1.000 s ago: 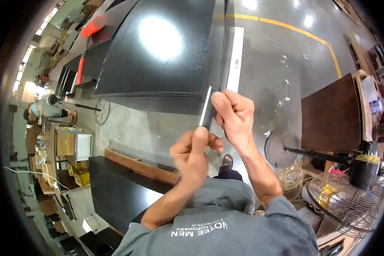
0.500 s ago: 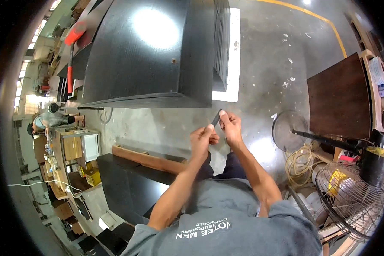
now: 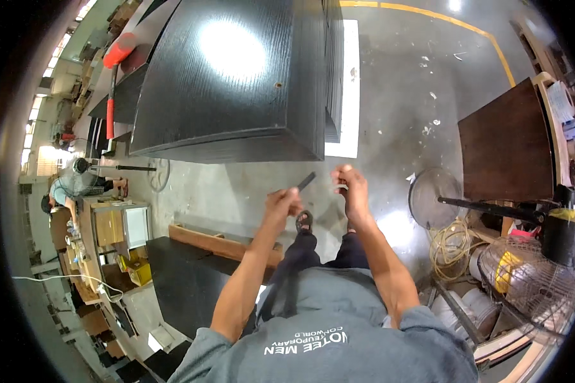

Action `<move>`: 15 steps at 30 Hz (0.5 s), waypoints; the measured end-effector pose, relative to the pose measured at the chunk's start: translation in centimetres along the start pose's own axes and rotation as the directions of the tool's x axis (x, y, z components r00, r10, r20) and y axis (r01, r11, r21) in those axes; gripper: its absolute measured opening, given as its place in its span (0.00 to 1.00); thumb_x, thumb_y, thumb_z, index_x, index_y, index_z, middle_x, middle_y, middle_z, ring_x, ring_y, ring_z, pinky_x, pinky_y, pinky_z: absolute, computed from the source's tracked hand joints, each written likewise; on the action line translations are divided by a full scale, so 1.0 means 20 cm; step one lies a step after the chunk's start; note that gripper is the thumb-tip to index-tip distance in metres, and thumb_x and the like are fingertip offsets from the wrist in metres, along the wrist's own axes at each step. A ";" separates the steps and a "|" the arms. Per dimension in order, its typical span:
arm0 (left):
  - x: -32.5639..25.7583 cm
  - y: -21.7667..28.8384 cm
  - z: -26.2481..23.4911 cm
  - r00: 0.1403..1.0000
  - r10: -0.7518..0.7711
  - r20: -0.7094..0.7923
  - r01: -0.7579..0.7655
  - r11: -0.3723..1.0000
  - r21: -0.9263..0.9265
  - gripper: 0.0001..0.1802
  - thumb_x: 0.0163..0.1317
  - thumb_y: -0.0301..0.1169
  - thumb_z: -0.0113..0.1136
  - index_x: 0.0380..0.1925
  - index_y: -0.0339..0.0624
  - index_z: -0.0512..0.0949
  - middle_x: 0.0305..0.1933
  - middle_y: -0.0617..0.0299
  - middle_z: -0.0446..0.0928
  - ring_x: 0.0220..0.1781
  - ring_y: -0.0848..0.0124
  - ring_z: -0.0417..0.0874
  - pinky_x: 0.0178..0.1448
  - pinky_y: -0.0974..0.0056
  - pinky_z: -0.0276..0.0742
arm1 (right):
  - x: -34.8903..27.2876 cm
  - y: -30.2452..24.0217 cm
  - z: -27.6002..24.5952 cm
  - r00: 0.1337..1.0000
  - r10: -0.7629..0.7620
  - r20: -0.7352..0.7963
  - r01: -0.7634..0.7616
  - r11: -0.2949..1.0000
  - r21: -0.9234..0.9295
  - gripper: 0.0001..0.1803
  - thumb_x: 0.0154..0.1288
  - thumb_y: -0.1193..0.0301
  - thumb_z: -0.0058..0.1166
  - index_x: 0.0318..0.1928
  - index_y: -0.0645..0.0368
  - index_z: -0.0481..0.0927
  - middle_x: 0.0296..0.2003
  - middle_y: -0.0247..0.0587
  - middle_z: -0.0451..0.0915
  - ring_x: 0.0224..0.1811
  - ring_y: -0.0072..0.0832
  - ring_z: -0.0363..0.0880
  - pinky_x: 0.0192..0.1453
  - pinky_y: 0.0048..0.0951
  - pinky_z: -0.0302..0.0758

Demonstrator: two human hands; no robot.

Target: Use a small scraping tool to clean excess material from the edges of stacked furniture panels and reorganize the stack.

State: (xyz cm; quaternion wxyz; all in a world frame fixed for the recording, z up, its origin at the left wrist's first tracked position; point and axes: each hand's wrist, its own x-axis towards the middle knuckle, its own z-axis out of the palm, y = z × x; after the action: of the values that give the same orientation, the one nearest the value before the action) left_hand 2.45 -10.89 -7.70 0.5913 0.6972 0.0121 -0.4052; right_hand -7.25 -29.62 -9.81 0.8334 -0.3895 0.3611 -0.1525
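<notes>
My left hand [image 3: 283, 204] is closed on one end of a short, dark, flat strip [image 3: 307, 180]. The strip's free end points up and to the right, toward the big stack of black panels [image 3: 217, 108]. My right hand [image 3: 353, 189] is raised just right of the strip and apart from it. Its fingers are curled with the tips drawn together. Whatever may be between them is too small and blurred to make out. Both hands are over the grey floor, in front of the stack's near edge.
A red-headed mallet [image 3: 113, 83] lies left of the stack. Dark boards [image 3: 185, 281] with a wooden rail [image 3: 227, 246] are at my lower left. On the right stand a fan [image 3: 536, 287], a round base [image 3: 434, 198], coiled hose [image 3: 452, 249] and a brown panel [image 3: 508, 143]. Another person [image 3: 67, 188] bends at far left.
My right hand has let go of the strip's far end and moved slightly right. The left hand has shifted left and down with the strip. My view has shifted a little.
</notes>
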 end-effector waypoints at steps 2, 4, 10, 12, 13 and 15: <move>-0.10 -0.12 -0.16 0.996 -0.036 -0.078 0.024 0.989 -0.149 0.14 0.63 0.37 0.67 0.28 0.38 0.79 0.23 0.59 0.78 0.22 0.70 0.78 0.25 0.65 0.73 | -0.04 -0.03 0.01 0.990 0.128 0.054 -0.139 0.919 0.368 0.32 0.72 0.49 0.49 0.60 0.66 0.70 0.48 0.42 0.78 0.51 0.29 0.73 0.57 0.38 0.72; -0.20 -0.14 -0.30 0.995 -0.033 -0.097 0.016 0.986 -0.169 0.17 0.67 0.39 0.62 0.25 0.38 0.77 0.22 0.59 0.76 0.21 0.71 0.75 0.26 0.66 0.68 | -0.03 -0.08 0.16 0.985 0.142 0.095 -0.170 0.855 0.490 0.31 0.72 0.50 0.49 0.58 0.66 0.70 0.47 0.43 0.78 0.51 0.31 0.73 0.58 0.40 0.72; -0.32 -0.14 -0.77 0.951 -0.217 -0.221 0.134 0.931 -0.339 0.14 0.68 0.36 0.60 0.29 0.38 0.74 0.26 0.60 0.76 0.24 0.72 0.74 0.29 0.67 0.71 | -0.13 -0.08 0.51 0.982 0.049 0.182 -0.181 0.523 0.833 0.19 0.75 0.58 0.47 0.52 0.61 0.74 0.50 0.43 0.77 0.53 0.36 0.72 0.59 0.41 0.71; -0.34 -0.11 -0.90 0.950 -0.213 -0.229 0.134 0.938 -0.320 0.14 0.68 0.37 0.60 0.29 0.38 0.74 0.26 0.60 0.76 0.24 0.72 0.75 0.29 0.67 0.71 | -0.12 -0.02 0.51 0.989 0.012 0.148 -0.137 0.465 0.875 0.14 0.76 0.62 0.46 0.49 0.58 0.77 0.52 0.42 0.77 0.55 0.35 0.72 0.61 0.41 0.69; -0.34 -0.11 -0.97 0.954 -0.197 -0.226 0.119 0.940 -0.320 0.13 0.68 0.37 0.60 0.29 0.39 0.74 0.25 0.60 0.76 0.23 0.72 0.75 0.29 0.67 0.71 | -0.12 0.00 0.52 0.990 -0.058 0.131 -0.091 0.454 0.886 0.13 0.76 0.63 0.45 0.49 0.58 0.77 0.52 0.40 0.77 0.55 0.35 0.72 0.61 0.41 0.69; -0.32 -0.10 -1.07 0.961 -0.182 -0.207 0.110 0.942 -0.318 0.13 0.68 0.36 0.59 0.29 0.40 0.74 0.24 0.60 0.76 0.23 0.72 0.75 0.28 0.67 0.72 | -0.12 0.04 0.55 0.986 -0.137 0.098 -0.028 0.442 0.897 0.13 0.77 0.64 0.44 0.48 0.58 0.78 0.52 0.38 0.78 0.55 0.35 0.72 0.61 0.40 0.69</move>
State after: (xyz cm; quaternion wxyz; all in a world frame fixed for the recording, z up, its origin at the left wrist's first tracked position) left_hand 9.09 10.52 -6.22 0.6539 0.6378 0.1955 -0.3569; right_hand -1.07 -21.92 -4.45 0.9334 0.0864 0.1469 -0.3158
